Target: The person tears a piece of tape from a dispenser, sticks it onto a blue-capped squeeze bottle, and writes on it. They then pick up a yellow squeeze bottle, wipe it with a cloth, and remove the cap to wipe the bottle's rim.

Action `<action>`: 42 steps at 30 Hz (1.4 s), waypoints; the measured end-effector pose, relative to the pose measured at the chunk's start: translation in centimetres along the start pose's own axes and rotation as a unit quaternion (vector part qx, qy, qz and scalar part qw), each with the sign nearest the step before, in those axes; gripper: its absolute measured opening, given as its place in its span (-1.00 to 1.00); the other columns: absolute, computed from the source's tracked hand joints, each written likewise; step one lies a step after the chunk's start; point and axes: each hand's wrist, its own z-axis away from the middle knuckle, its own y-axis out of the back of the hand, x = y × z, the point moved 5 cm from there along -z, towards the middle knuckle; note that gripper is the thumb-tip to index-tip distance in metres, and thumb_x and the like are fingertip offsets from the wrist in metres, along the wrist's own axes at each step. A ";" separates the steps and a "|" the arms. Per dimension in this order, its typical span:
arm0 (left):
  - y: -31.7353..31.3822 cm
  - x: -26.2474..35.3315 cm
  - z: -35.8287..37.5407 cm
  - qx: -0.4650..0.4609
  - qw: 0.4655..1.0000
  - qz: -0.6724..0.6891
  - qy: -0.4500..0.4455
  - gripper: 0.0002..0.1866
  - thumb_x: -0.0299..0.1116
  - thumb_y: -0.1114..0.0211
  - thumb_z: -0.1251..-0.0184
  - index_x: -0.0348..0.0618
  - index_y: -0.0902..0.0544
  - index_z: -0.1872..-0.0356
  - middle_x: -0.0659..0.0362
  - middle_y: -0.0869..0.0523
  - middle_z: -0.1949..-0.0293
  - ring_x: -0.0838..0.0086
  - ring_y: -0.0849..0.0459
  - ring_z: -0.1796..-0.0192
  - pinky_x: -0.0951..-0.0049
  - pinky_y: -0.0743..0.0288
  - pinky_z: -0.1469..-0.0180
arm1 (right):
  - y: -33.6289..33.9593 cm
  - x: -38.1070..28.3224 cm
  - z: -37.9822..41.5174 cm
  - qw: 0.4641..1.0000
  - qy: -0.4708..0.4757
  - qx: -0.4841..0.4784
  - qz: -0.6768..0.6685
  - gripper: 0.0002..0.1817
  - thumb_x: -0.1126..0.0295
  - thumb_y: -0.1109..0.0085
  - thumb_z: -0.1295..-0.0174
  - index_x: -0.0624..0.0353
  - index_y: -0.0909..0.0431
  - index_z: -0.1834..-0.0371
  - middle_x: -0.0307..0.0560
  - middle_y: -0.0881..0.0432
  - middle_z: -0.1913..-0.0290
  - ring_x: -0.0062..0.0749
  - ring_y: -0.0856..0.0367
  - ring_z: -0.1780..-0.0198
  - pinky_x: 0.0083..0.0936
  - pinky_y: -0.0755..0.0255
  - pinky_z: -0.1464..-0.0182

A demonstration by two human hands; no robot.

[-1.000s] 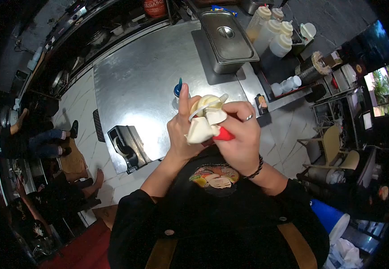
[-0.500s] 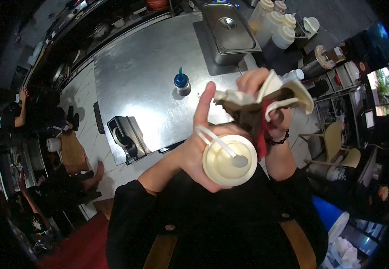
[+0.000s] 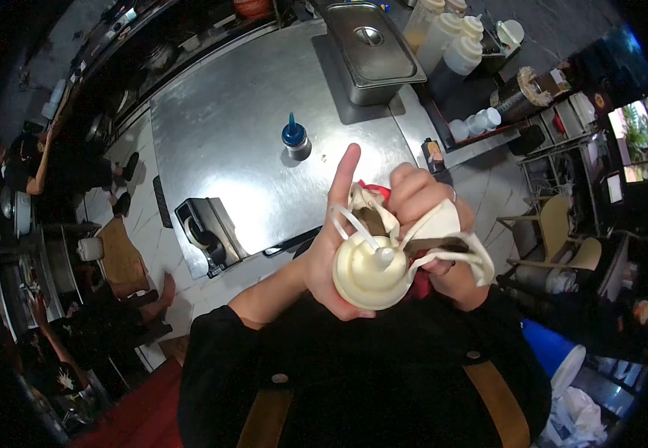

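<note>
My left hand (image 3: 322, 270) is closed around a squeeze bottle (image 3: 369, 287), its index finger pointing up and away. The bottle's cream-coloured top faces me, with a pale nozzle and a looped tether strap. In my right hand (image 3: 422, 196) is a bunched cream, brown and red cloth (image 3: 443, 224). The cloth touches or nearly touches the upper right side of the bottle top; the exact contact is hidden. Beyond both hands, a small bottle with a blue nozzle top (image 3: 295, 140) stands upright on the steel table (image 3: 227, 127).
A lidded steel pan (image 3: 372, 52) stands at the table's far right, beside several squeeze bottles (image 3: 443, 37). Near the table's left front corner sits a black tape dispenser (image 3: 210, 231). Two people (image 3: 29, 164) are at the left. Chairs (image 3: 552, 224) stand to the right.
My right hand has brought the cloth leftward and down against the bottle's side. The left hand has barely moved; the bottle's nozzle now looks narrower and brighter at its tip.
</note>
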 end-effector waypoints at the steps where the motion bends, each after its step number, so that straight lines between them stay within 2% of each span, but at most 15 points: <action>1: -0.2 0.0 0.2 -0.007 1.000 -0.016 -0.001 0.52 -0.35 -0.56 0.49 0.04 0.64 -0.31 0.07 -0.28 -0.15 0.33 -0.36 -0.20 0.29 -0.14 -0.27 | 0.3 -0.3 0.4 0.999 -0.015 -0.008 0.034 -0.67 0.18 -0.38 0.10 0.22 -0.55 0.49 -0.07 -0.55 0.38 -0.21 -0.51 0.35 -0.26 -0.30 0.30; 8: -1.3 0.2 0.4 -0.045 0.997 -0.061 -0.031 0.44 -0.50 -0.49 0.30 0.04 0.71 -0.27 0.02 -0.55 0.00 0.36 -0.54 -0.05 0.32 -0.19 -0.26 | 0.2 -2.2 1.9 0.981 0.106 0.015 0.162 -0.83 0.34 -0.32 0.09 0.09 -0.56 0.44 -0.31 -0.48 0.37 -0.46 -0.48 0.37 -0.45 -0.25 0.35; 12: -1.8 1.4 0.1 -0.103 0.978 -0.177 -0.032 0.45 -0.48 -0.52 0.27 0.09 0.71 -0.26 -0.11 -0.54 0.03 0.30 -0.58 0.03 0.24 -0.41 -0.09 | -0.1 -3.7 2.6 0.968 0.079 -0.029 0.237 -0.76 0.34 -0.36 0.16 -0.01 -0.57 0.37 -0.38 -0.43 0.32 -0.50 -0.46 0.27 -0.46 -0.22 0.28; 17: -0.7 1.4 0.8 0.079 0.979 -0.184 -0.039 0.40 -0.46 -0.53 0.31 -0.10 0.55 -0.32 0.06 -0.57 0.05 0.36 -0.58 0.00 0.34 -0.24 -0.22 | -2.3 -5.0 4.3 0.914 0.127 -0.187 0.336 -0.75 0.35 -0.42 0.28 -0.04 -0.55 0.49 -0.34 -0.49 0.21 -0.45 -0.39 0.21 -0.40 -0.24 0.19; 21: -0.5 2.8 0.8 0.101 0.945 -0.295 -0.096 0.36 -0.40 -0.53 0.28 -0.11 0.53 -0.31 0.01 -0.53 0.03 0.36 -0.58 0.03 0.38 -0.33 -0.13 | -1.1 -4.8 4.2 0.979 0.042 -0.110 0.164 -0.80 0.41 -0.39 0.18 0.06 -0.51 0.52 -0.24 -0.51 0.17 -0.33 -0.39 0.16 -0.36 -0.29 0.14; 23: -0.4 3.0 0.7 0.089 0.938 -0.316 -0.110 0.39 -0.34 -0.54 0.25 -0.08 0.60 -0.29 -0.05 -0.54 0.07 0.36 -0.59 0.07 0.38 -0.40 -0.05 | 0.5 -4.0 4.0 0.998 0.035 0.025 0.037 -0.65 0.10 -0.17 -0.02 0.12 -0.45 0.25 -0.15 -0.45 0.15 -0.29 -0.39 0.05 -0.30 -0.31 0.02; 24: -0.5 3.1 0.6 0.083 0.935 -0.324 -0.119 0.41 -0.32 -0.55 0.23 -0.07 0.63 -0.27 -0.07 -0.54 0.09 0.35 -0.60 0.09 0.38 -0.43 -0.02 | 1.4 -3.6 4.0 0.995 0.043 0.091 -0.027 -0.51 -0.05 -0.06 -0.13 0.15 -0.41 0.12 -0.11 -0.42 0.14 -0.26 -0.39 0.00 -0.28 -0.32 -0.04; 26: -1.0 3.7 0.3 0.064 0.925 -0.355 -0.122 0.40 -0.30 -0.53 0.18 -0.04 0.68 -0.26 -0.11 -0.54 0.10 0.33 -0.61 0.13 0.38 -0.47 0.05 | 3.5 -2.4 3.9 0.959 -0.067 0.169 -0.217 -0.46 -0.07 0.15 -0.21 0.18 -0.37 0.00 -0.03 -0.43 0.04 -0.22 -0.39 -0.06 -0.24 -0.31 -0.13; 29: -1.2 4.0 0.4 0.008 0.930 -0.327 -0.170 0.40 -0.30 -0.53 0.18 -0.04 0.68 -0.26 -0.11 -0.54 0.11 0.32 -0.61 0.13 0.38 -0.50 0.07 | 2.5 -2.1 3.2 0.877 -0.227 0.258 -0.336 -0.44 -0.02 0.27 -0.28 0.21 -0.32 -0.12 0.04 -0.43 -0.06 -0.20 -0.44 -0.07 -0.27 -0.34 -0.14; 32: -1.7 4.5 0.2 0.024 0.901 -0.408 -0.148 0.40 -0.29 -0.53 0.18 -0.09 0.66 -0.26 -0.09 -0.55 0.11 0.33 -0.61 0.09 0.30 -0.42 -0.09 | 3.8 -2.3 4.2 0.893 -0.254 0.352 -0.123 -0.52 0.13 0.14 -0.30 0.25 -0.30 -0.15 0.11 -0.47 -0.01 -0.27 -0.53 0.03 -0.36 -0.43 -0.02; 33: -1.8 4.6 0.1 0.028 0.886 -0.438 -0.148 0.39 -0.28 -0.53 0.18 -0.10 0.64 -0.26 -0.08 -0.55 0.10 0.34 -0.61 0.08 0.28 -0.40 -0.12 | 4.0 -2.5 4.9 0.898 -0.257 0.322 -0.156 -0.55 0.17 0.11 -0.28 0.25 -0.32 -0.12 0.12 -0.47 0.00 -0.25 -0.53 0.03 -0.36 -0.44 -0.02; 34: -1.9 4.7 0.0 0.040 0.875 -0.467 -0.124 0.11 -0.28 -0.53 0.21 -0.12 0.25 -0.18 -0.06 -0.52 0.06 0.34 -0.58 0.04 0.31 -0.34 -0.17 | 4.3 -3.0 5.1 0.901 -0.260 0.292 -0.190 -0.58 0.21 0.08 -0.27 0.25 -0.34 -0.09 0.13 -0.47 0.00 -0.22 -0.53 0.04 -0.36 -0.45 -0.01; 36: -1.8 4.5 -0.1 0.062 0.866 -0.481 -0.120 0.12 -0.28 -0.54 0.22 -0.16 0.24 -0.19 -0.06 -0.52 0.06 0.33 -0.59 0.04 0.34 -0.35 -0.15 | 3.2 -5.2 2.8 0.985 -0.098 0.068 0.124 -0.68 0.28 -0.08 -0.12 0.16 -0.43 0.07 0.00 -0.44 0.13 -0.27 -0.48 0.13 -0.38 -0.41 0.08; 38: -1.7 4.3 0.0 0.085 0.870 -0.469 -0.127 0.14 -0.28 -0.54 0.22 -0.20 0.23 -0.21 -0.06 -0.52 0.05 0.33 -0.59 0.05 0.36 -0.36 -0.14 | -1.8 -6.0 0.6 0.934 0.117 0.026 0.336 -0.71 0.31 -0.28 0.07 0.05 -0.54 0.23 -0.20 -0.37 0.25 -0.38 -0.41 0.21 -0.48 -0.34 0.18; 42: -1.3 3.7 0.5 0.124 0.885 -0.423 -0.149 0.16 -0.28 -0.55 0.23 -0.28 0.22 -0.25 -0.06 -0.51 0.05 0.33 -0.60 0.06 0.41 -0.38 -0.11 | -3.8 -5.9 0.1 0.881 0.120 -0.060 0.453 -0.68 0.16 -0.34 0.09 -0.01 -0.64 0.24 -0.37 -0.29 0.29 -0.50 -0.33 0.18 -0.59 -0.30 0.21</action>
